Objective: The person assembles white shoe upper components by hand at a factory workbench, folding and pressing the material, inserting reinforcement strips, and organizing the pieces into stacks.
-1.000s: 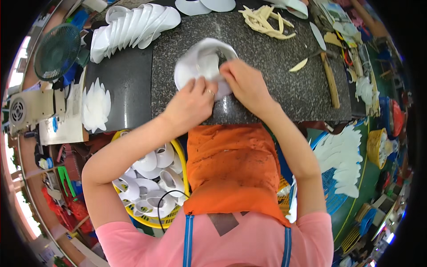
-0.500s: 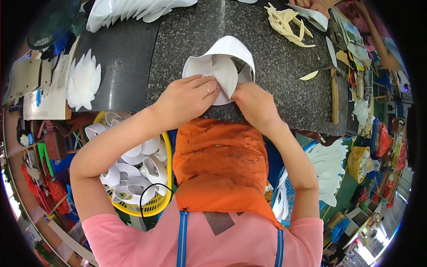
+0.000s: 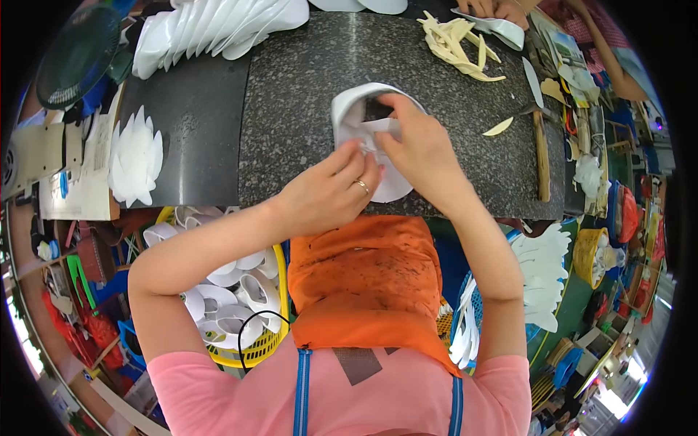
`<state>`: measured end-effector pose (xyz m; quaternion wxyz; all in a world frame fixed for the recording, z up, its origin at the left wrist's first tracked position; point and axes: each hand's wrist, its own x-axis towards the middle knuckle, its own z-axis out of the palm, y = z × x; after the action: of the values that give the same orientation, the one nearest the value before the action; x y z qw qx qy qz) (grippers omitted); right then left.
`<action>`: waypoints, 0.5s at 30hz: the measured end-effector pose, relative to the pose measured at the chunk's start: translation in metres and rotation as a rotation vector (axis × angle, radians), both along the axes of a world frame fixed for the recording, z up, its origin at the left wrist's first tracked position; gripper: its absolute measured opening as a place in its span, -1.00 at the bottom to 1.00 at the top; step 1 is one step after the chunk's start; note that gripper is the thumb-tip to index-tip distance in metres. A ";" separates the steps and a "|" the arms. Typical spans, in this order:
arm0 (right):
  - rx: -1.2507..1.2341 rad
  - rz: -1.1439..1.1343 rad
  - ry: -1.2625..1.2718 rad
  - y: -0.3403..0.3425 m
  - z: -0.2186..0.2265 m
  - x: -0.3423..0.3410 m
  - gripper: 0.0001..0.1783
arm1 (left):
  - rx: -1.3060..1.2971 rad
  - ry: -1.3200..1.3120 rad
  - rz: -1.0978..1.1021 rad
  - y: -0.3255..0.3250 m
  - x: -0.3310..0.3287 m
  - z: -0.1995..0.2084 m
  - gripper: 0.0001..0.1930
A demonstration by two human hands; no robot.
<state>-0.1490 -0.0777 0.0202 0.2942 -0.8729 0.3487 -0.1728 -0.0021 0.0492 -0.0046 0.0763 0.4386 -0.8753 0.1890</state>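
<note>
We begin at the left hand (image 3: pixel 338 185): its thumb and fingers are brought together in a narrow pinch on the white piece (image 3: pixel 350 109), at its near inner side. The right hand (image 3: pixel 422 149) is held wider; its thumb and forefinger stand apart at the right side of the piece. We cannot tell if they press on it, because the fingers hide the contact.

The piece is on the table (image 3: pixel 298 138), near the edge towards the body, and its curved wall rises around a gap. A flat tongue of it goes under the hands and points to the apron (image 3: pixel 363 280). In our judgement, the piece could slip or turn if the left pinch loosens, since the right hand does not clearly support it. Too strong a pull could crease the thin wall.

To the right we see a hammer (image 3: pixel 542 152), well apart, and a single cream strip (image 3: pixel 498 127); if the right elbow or hand swings wide, it could push them. Beyond are the strips (image 3: pixel 458 47) in a heap. On the left lie a stack (image 3: pixel 211 33) of white pieces and a leaf-shaped pile (image 3: pixel 136 160). Below stands the yellow basket (image 3: pixel 281 276).
</note>
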 end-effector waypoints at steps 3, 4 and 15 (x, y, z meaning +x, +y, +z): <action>0.217 0.133 -0.171 0.018 0.000 -0.011 -0.85 | 0.026 0.033 0.087 0.009 0.001 -0.010 -0.61; 0.218 0.133 -0.165 0.026 -0.003 -0.016 -0.85 | 0.034 0.061 0.096 0.011 0.003 -0.011 -0.61; 0.245 0.006 -0.094 0.022 0.002 -0.010 -0.82 | 0.011 0.101 0.152 0.016 -0.012 -0.011 -0.64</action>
<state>-0.1588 -0.0557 0.0225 0.4152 -0.8223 0.3506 -0.1687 -0.0145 0.0648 -0.0153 0.1035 0.5130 -0.8356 0.1671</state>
